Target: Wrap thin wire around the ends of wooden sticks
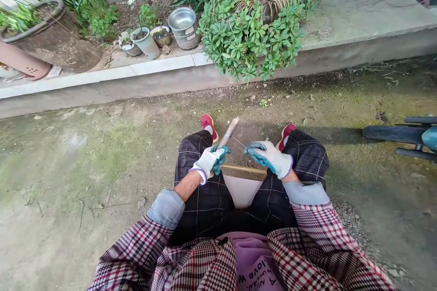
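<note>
Wooden stick (228, 132) in left hand (209, 162), right hand (269, 159) just beside it, both over lap (205, 209); concrete curb (102, 88) ahead, planting bed (126, 18) behind curb, tyre (392, 134) far right

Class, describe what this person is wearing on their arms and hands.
The left glove and right glove are white knit with teal rubber palms and purple-edged wrists. Each red, white and black checked jacket sleeve ends in a pale blue cuff.

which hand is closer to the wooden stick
Left. The left hand grips the wooden stick near its lower end, while the right hand is apart from it, off to its right.
</note>
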### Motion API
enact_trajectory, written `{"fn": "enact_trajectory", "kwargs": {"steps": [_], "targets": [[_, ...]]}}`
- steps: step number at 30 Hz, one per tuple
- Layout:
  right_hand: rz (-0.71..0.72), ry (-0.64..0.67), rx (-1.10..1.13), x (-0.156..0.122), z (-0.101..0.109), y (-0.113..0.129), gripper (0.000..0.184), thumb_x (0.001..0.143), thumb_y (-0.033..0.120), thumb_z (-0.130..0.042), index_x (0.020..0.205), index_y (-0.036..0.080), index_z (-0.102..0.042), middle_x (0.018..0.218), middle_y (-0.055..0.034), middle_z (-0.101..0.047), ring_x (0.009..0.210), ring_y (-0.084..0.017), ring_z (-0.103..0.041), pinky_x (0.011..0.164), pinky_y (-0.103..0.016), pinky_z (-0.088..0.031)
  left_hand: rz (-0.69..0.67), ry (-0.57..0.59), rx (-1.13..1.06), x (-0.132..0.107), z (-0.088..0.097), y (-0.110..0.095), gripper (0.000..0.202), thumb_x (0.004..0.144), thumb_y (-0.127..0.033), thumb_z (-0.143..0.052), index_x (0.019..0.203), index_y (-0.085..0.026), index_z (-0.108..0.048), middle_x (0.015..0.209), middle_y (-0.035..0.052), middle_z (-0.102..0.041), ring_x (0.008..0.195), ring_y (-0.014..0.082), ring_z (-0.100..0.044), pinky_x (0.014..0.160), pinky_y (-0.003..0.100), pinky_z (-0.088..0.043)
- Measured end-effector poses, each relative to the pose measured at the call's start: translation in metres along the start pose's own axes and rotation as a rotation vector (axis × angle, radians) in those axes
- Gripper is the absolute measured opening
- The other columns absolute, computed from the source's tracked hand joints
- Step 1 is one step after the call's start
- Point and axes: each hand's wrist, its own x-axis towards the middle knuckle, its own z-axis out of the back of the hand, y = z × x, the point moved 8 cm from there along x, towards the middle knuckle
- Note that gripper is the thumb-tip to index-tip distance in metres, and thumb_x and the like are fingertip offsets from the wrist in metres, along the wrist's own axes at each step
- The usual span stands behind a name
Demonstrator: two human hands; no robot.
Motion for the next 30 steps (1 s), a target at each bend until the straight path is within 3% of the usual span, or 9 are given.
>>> {"fn": "enact_trajectory", "kwargs": {"steps": [3, 5, 9, 12, 15, 18, 24, 27, 30], "targets": [[0.06, 0.032, -0.096, -0.001, 0.001, 0.004, 0.038, 0.074, 0.054, -0.073, 0.076, 0.016, -0.074, 0.062, -0.0026, -0.061, 0.057, -0.013, -0.049, 0.048, -0.024, -0.039, -0.002, -0.155, 0.225, 0.006, 0.013, 0.0, 0.033, 0.081, -0.046, -0.073, 0.093, -0.018, -0.061, 0.053, -0.0096, -0.04, 0.037, 0.0059, -0.029, 0.037, 0.021, -0.019], [0.067, 0.028, -0.135, -0.002, 0.006, 0.001, 0.039, 0.075, 0.055, -0.073, 0.077, 0.016, -0.075, 0.065, -0.0033, -0.063, 0.058, -0.014, -0.05, 0.049, -0.025, -0.04, -0.045, -0.176, 0.434, 0.012, 0.012, 0.0, 0.023, 0.084, -0.038, -0.071, 0.084, -0.019, -0.06, 0.054, -0.0079, -0.042, 0.041, 0.0072, -0.032, 0.041, 0.023, -0.022], [0.021, -0.024, -0.162, -0.001, 0.019, -0.012, 0.037, 0.072, 0.053, -0.072, 0.077, 0.017, -0.072, 0.066, -0.002, -0.063, 0.056, -0.013, -0.048, 0.051, -0.026, -0.04, -0.239, -0.056, 0.884, 0.021, -0.009, 0.001, 0.026, 0.078, -0.021, -0.075, 0.063, -0.02, -0.053, 0.057, -0.0038, -0.048, 0.052, 0.01, -0.039, 0.054, 0.026, -0.029], [-0.004, -0.039, -0.247, 0.001, 0.022, -0.022, 0.03, 0.068, 0.048, -0.074, 0.069, 0.019, -0.067, 0.063, -0.0012, -0.062, 0.058, -0.014, -0.051, 0.054, -0.027, -0.043, -0.297, 0.106, 0.987, 0.013, -0.023, 0.008, 0.025, 0.07, -0.015, -0.078, 0.061, -0.019, -0.056, 0.058, -0.0024, -0.052, 0.055, 0.011, -0.041, 0.057, 0.027, -0.03], [-0.021, -0.014, -0.265, 0.002, 0.022, -0.026, 0.027, 0.065, 0.045, -0.075, 0.067, 0.019, -0.067, 0.067, -0.003, -0.066, 0.063, -0.016, -0.055, 0.059, -0.028, -0.046, -0.201, 0.355, 0.895, -0.01, -0.033, 0.012, 0.016, 0.069, -0.016, -0.077, 0.064, -0.017, -0.062, 0.057, -0.0026, -0.055, 0.052, 0.0098, -0.043, 0.05, 0.024, -0.028], [-0.024, -0.007, -0.191, 0.0, 0.026, -0.025, 0.032, 0.064, 0.048, -0.076, 0.069, 0.018, -0.068, 0.067, -0.0036, -0.066, 0.061, -0.015, -0.056, 0.056, -0.027, -0.045, 0.044, 0.375, 0.632, -0.028, -0.021, 0.004, 0.02, 0.078, -0.036, -0.074, 0.083, -0.017, -0.069, 0.054, -0.005, -0.051, 0.039, 0.0076, -0.035, 0.038, 0.022, -0.021], [-0.142, -0.061, -0.123, 0.003, 0.023, -0.031, 0.04, 0.068, 0.054, -0.075, 0.08, 0.016, -0.071, 0.058, 0.0003, -0.061, 0.044, -0.009, -0.046, 0.042, -0.023, -0.035, -0.074, 0.059, -0.079, -0.011, 0.029, -0.045, 0.042, 0.074, -0.047, -0.081, 0.097, -0.017, -0.061, 0.05, -0.0125, -0.039, 0.033, 0.0031, -0.024, 0.032, 0.017, -0.02], [-0.159, 0.01, -0.157, 0.008, 0.004, -0.03, 0.035, 0.066, 0.05, -0.076, 0.077, 0.017, -0.072, 0.057, 0.0004, -0.061, 0.045, -0.01, -0.048, 0.042, -0.023, -0.036, -0.113, -0.072, -0.19, 0.003, 0.047, -0.047, 0.038, 0.076, -0.045, -0.078, 0.092, -0.018, -0.058, 0.048, -0.0128, -0.038, 0.032, 0.0032, -0.022, 0.031, 0.018, -0.019], [-0.134, 0.205, -0.234, 0.006, -0.022, -0.023, 0.029, 0.07, 0.047, -0.076, 0.076, 0.019, -0.075, 0.059, -0.0012, -0.064, 0.05, -0.012, -0.052, 0.045, -0.024, -0.04, -0.102, -0.155, -0.151, 0.008, 0.049, -0.041, 0.038, 0.075, -0.043, -0.08, 0.093, -0.018, -0.059, 0.049, -0.0115, -0.041, 0.033, 0.0035, -0.025, 0.031, 0.017, -0.018]]}}
